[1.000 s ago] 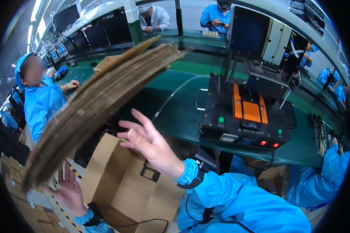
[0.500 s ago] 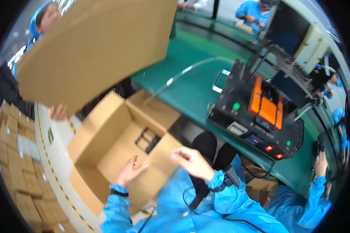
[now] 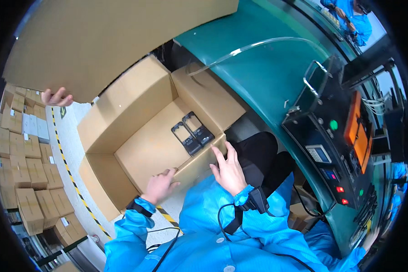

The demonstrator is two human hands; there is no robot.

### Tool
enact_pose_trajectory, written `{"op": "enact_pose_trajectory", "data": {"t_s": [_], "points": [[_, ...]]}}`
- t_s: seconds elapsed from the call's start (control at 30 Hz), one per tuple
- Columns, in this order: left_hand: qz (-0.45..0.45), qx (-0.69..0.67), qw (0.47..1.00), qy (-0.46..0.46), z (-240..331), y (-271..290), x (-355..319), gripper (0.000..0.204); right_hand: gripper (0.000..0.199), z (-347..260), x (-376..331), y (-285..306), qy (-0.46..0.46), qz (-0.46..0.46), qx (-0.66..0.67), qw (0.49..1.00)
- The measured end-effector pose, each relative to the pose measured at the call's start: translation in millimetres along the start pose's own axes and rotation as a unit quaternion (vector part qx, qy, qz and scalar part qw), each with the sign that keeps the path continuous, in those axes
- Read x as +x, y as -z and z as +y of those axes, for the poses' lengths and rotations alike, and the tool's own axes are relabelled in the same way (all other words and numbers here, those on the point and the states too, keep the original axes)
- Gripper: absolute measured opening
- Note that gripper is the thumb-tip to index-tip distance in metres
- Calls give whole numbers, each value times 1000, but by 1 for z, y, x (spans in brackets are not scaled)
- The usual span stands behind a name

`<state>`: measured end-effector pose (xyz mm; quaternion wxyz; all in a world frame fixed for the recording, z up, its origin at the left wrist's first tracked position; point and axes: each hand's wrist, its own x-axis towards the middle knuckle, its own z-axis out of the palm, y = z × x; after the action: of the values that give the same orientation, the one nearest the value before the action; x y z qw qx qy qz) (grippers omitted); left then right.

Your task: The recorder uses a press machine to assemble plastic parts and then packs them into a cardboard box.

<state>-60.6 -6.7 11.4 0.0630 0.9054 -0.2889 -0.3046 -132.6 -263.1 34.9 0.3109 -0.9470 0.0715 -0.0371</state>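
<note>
An open cardboard box (image 3: 138, 117) stands in front of me with its flaps spread outward. Inside, near its right end, two black plastic frames (image 3: 192, 132) with window-like cutouts lie side by side. My left hand (image 3: 161, 187) is at the box's near edge, slightly blurred, thumb apart from the bent fingers and nothing seen in it. To the right, my right hand (image 3: 230, 169) is open, its spread fingertips against the outside of the near wall by the right corner. Whether the left fingers press on the cardboard is hard to tell.
Another person's hand (image 3: 57, 97) holds a large cardboard sheet (image 3: 109, 41) at upper left. A green-topped bench (image 3: 254, 81) bears a black machine (image 3: 319, 131) with orange parts and lit buttons. Stacked cartons (image 3: 25, 170) stand left beyond a striped floor line. A clear tube (image 3: 258, 44) arcs over the bench.
The view has turned, bringing the machine further right. My hands have gone from hovering over the near flap to the near wall's edge, and that flap now hangs down outside.
</note>
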Motion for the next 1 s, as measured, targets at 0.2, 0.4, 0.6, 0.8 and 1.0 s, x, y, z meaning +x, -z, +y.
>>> {"op": "enact_pose_trajectory", "data": {"t_s": [0.2,0.4,0.6,0.8,1.0], "points": [[-34,-394,918,-5,-16,46,66,64,62,7,3,-4,-38,-78,12,996],[-70,-330,940,-58,-55,-30,202,66,47,3,-23,11,56,-64,41,996],[-28,-188,980,-58,-125,-86,254,55,42,-29,-84,128,60,-137,237,960],[139,-311,914,-220,134,142,68,19,20,-45,-169,271,109,192,256,941],[439,-95,720,-529,284,198,35,35,50,5,-180,300,-125,398,-214,883]]}}
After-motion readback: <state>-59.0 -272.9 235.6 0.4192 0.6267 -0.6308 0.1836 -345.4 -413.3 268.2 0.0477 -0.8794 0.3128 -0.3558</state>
